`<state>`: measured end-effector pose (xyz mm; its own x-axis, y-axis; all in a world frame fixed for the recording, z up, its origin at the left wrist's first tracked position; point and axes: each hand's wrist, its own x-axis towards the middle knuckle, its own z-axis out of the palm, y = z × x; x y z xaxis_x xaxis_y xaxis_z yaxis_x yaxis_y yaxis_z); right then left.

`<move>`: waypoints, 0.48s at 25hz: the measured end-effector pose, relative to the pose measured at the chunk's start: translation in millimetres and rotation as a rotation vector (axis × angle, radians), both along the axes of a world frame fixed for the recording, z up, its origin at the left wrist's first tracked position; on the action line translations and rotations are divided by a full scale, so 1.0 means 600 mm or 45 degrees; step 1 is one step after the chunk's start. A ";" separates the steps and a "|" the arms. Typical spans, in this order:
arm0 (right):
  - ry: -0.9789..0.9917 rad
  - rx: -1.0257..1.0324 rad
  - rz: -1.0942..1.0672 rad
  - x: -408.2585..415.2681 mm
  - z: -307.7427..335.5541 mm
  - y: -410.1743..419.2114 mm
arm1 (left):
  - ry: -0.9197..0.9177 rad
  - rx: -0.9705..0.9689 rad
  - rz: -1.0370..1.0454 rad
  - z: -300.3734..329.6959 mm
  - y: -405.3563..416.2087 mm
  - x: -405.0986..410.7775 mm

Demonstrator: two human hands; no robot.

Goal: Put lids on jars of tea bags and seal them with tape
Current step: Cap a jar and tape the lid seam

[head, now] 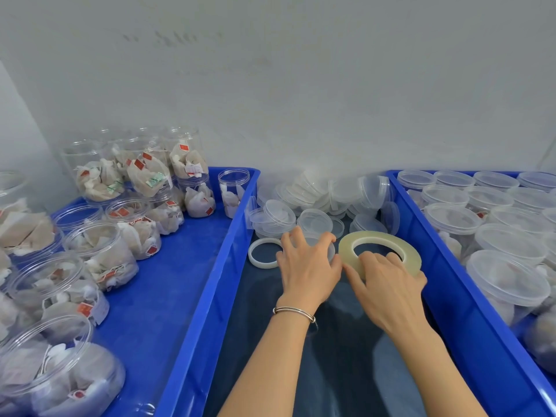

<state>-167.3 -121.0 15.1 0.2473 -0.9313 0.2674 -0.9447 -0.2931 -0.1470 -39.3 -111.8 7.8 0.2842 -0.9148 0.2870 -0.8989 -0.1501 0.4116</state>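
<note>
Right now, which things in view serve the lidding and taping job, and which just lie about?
In use: left hand on a lidded jar; right hand on the tape roll; loose lids; open jars.
Idle: small white ring; finished lidded jars.

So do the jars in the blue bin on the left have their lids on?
No, the jars in the left bin stand open at the top, with tea bags showing inside.

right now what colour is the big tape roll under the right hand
Pale translucent yellow, tape roll, partly under the right hand; head view.
</note>
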 end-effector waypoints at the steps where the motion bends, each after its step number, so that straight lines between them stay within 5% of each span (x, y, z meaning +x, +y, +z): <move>1: -0.006 0.016 -0.024 0.002 0.008 0.008 | -0.010 0.010 -0.006 -0.001 -0.001 -0.002; 5: -0.360 -0.054 0.081 -0.010 0.012 0.076 | 0.084 0.060 0.214 0.026 -0.042 0.023; 12: -0.322 0.281 -0.075 -0.035 -0.053 0.001 | 0.041 -0.240 0.140 -0.010 -0.033 0.037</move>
